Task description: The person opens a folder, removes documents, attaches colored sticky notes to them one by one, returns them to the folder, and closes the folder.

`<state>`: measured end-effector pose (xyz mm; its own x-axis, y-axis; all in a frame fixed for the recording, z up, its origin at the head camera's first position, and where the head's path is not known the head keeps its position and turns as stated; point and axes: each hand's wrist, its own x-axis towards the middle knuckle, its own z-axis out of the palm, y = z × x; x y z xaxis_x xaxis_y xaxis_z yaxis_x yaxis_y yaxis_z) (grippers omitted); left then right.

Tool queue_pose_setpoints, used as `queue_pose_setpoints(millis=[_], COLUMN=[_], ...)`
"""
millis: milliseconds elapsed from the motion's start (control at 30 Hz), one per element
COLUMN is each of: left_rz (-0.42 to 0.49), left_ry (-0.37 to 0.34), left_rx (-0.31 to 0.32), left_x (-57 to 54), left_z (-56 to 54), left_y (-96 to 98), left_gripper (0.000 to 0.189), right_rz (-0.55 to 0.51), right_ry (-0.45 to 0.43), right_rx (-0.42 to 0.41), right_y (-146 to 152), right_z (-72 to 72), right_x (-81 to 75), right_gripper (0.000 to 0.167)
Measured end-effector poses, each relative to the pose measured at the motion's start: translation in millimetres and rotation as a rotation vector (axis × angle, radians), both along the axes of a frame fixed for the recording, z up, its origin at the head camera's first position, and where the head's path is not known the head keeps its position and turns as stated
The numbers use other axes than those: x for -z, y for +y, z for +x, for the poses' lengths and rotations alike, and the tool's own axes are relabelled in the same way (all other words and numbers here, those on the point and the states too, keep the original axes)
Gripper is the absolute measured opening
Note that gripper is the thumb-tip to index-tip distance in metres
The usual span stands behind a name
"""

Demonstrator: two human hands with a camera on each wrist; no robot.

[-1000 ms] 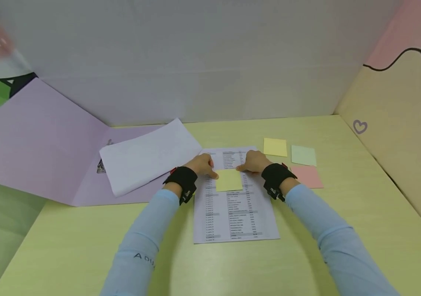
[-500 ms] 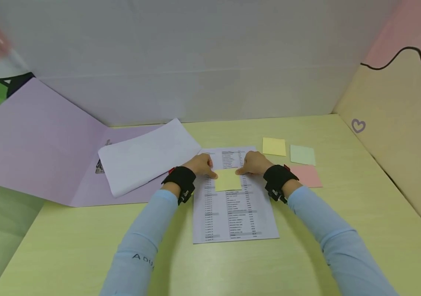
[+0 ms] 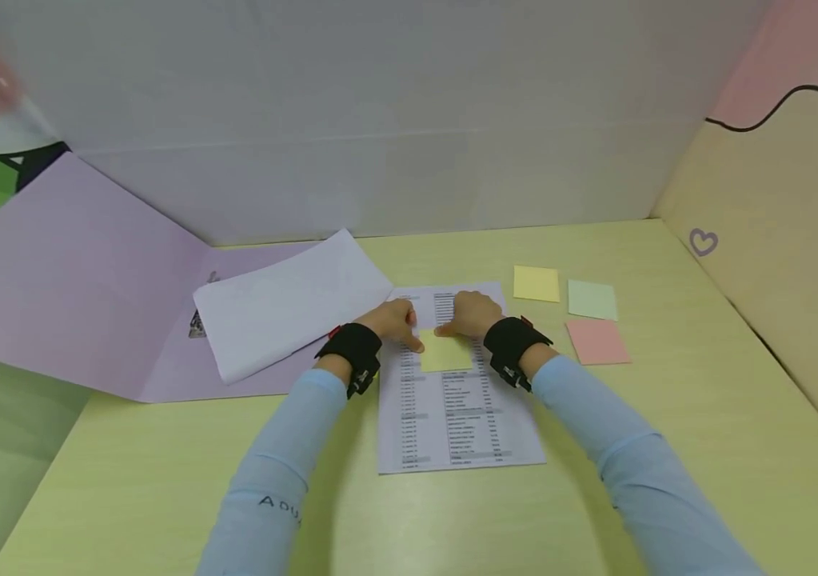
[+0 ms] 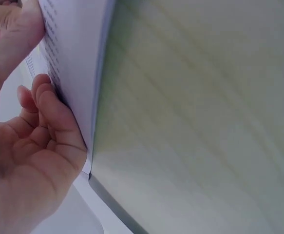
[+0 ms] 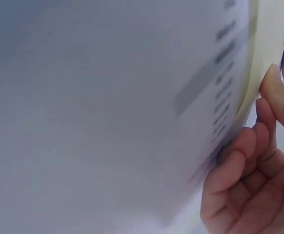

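A yellow sticky note [image 3: 446, 354] lies on the upper middle of a printed sheet [image 3: 495, 438] with columns of small text. My left hand [image 3: 394, 319] rests on the sheet at the note's left side, its thumb on the note's upper left edge. Along the top edge of the note, my right hand [image 3: 473, 315] presses with its thumb. The right wrist view shows that thumb [image 5: 277, 92] touching the yellow note [image 5: 266, 44], with the other fingers bent loosely over the sheet. In the left wrist view the fingers [image 4: 54, 107] are loosely bent against the sheet [image 4: 78, 58].
Yellow [image 3: 536, 283], green [image 3: 592, 300] and pink [image 3: 598, 342] paper squares lie to the right of the sheet. On the left an open lilac folder [image 3: 221, 390] holds blank-looking white paper [image 3: 293, 300], its cover [image 3: 77, 272] propped up. A grey wall [image 3: 394, 184] bounds the table's back.
My right hand has slid left along the note's top edge, from its right corner to near the middle. The pink square shows more fully. My left hand has stayed in place.
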<state>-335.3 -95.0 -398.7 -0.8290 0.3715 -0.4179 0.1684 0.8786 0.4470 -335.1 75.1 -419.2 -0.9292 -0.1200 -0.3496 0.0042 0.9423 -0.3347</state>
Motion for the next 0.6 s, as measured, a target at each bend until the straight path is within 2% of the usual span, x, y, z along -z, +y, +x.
queue_pose_setpoints(millis=[133, 400, 600], left_rz=[0.016, 0.028, 0.011], left_ry=[0.005, 0.000, -0.002], left_rx=[0.017, 0.028, 0.019], left_x=[-0.8, -1.2, -3.9], left_z=[1.3, 2.2, 0.2], left_y=[-0.2, 5.5, 6.2], left_gripper=[0.041, 0.040, 0.040], right_rz=[0.009, 0.026, 0.002], right_ry=[-0.008, 0.040, 0.035], right_rx=[0.010, -0.009, -0.020], right_y=[-13.3, -23.3, -25.3], right_z=[-3.0, 5.5, 8.4], right_x=[-3.4, -10.9, -12.4], right_gripper=[0.044, 0.045, 0.043])
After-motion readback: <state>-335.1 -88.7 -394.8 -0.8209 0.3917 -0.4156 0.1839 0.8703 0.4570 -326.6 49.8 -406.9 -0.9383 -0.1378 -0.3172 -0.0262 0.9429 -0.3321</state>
